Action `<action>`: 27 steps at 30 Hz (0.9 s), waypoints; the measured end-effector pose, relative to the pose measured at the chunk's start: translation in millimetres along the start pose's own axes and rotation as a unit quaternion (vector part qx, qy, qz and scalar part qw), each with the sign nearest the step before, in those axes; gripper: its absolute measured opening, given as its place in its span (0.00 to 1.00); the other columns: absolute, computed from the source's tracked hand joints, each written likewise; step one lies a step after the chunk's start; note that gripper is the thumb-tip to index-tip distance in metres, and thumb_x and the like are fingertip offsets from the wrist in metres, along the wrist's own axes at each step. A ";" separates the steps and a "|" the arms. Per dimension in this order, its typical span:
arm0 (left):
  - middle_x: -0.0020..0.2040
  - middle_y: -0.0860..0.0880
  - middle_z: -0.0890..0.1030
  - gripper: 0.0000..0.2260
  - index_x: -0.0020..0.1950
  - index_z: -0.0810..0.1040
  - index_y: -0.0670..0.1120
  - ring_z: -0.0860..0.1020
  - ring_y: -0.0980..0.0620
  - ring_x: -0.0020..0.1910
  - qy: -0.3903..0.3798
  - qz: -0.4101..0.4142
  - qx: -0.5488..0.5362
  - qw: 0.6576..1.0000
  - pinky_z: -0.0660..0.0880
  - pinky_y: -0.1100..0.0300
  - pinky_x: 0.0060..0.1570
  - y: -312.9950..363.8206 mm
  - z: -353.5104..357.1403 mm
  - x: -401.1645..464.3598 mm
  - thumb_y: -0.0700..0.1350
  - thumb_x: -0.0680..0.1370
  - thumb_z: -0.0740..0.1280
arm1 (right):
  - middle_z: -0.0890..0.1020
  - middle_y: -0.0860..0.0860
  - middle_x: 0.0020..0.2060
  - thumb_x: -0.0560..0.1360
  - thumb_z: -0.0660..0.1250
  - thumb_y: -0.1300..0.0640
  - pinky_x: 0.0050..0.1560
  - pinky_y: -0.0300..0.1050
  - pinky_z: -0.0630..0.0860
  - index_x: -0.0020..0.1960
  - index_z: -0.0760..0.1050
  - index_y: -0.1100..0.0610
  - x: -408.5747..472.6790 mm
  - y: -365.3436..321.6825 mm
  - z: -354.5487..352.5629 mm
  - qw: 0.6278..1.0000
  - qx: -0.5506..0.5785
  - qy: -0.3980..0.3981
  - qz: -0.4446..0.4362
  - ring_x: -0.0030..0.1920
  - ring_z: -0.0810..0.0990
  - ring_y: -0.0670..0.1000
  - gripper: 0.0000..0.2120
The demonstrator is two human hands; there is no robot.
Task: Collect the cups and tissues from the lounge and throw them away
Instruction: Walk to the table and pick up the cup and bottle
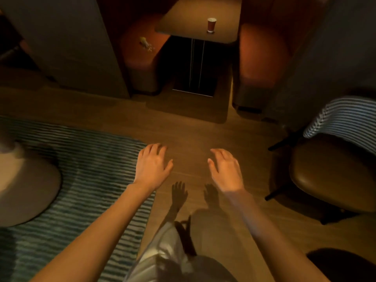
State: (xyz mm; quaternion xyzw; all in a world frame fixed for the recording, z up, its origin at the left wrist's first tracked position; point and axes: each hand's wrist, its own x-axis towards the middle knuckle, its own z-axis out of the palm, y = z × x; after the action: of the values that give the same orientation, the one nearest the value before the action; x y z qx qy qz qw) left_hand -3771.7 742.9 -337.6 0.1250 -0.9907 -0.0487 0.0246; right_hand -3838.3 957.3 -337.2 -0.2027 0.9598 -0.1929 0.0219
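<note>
A brown paper cup [211,25] with a white rim stands upright near the front edge of the booth table [183,25], far ahead of me. A crumpled yellowish tissue [145,44] lies on the orange booth seat [140,55] to the left of the table. My left hand [152,165] and my right hand [224,169] hover palm-down over the wooden floor, side by side, fingers apart, holding nothing. Both hands are well short of the booth.
A grey partition wall [67,43] flanks the booth on the left, and a second orange seat [262,58] is on the right. A blue striped rug [85,180] and a round pale table [26,186] lie at left. A brown chair [333,176] with a striped back stands at right.
</note>
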 end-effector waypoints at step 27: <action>0.71 0.45 0.65 0.25 0.72 0.63 0.46 0.64 0.44 0.68 -0.058 0.033 -0.018 0.998 0.63 0.51 0.65 41.9 56.1 696.6 0.56 0.78 0.59 | 0.71 0.52 0.67 0.81 0.56 0.51 0.67 0.47 0.66 0.70 0.67 0.54 667.1 171.4 -10.5 0.998 0.036 0.007 0.058 0.68 0.68 0.52 0.19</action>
State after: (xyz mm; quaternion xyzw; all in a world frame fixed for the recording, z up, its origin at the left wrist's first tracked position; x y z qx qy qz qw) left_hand -4459.4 614.2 -363.5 0.0891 -0.9929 -0.0730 -0.0289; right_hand -4516.4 840.5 -368.4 -0.1442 0.9625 -0.2272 0.0336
